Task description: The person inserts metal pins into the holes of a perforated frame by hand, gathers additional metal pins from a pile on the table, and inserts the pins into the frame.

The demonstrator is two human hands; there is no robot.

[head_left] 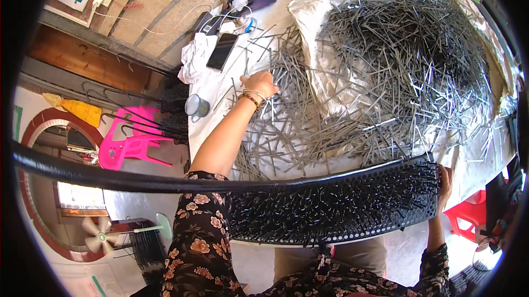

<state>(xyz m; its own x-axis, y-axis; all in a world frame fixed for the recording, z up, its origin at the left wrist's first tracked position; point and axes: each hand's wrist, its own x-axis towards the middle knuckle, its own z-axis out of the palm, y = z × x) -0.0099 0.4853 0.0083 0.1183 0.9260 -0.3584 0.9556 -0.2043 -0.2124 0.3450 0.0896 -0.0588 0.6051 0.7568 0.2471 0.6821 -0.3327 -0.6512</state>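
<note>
Left hand (260, 84): thin grey metal rods (293, 76) beneath; pinching cannot be told.
Right hand (445, 185): black perforated panel (420, 217) is gripped.

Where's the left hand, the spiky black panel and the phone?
Left hand (260, 85), head view: back of the hand.
Spiky black panel (336, 207), head view: among its spikes.
Phone (222, 52), head view: middle of its screen.
</note>
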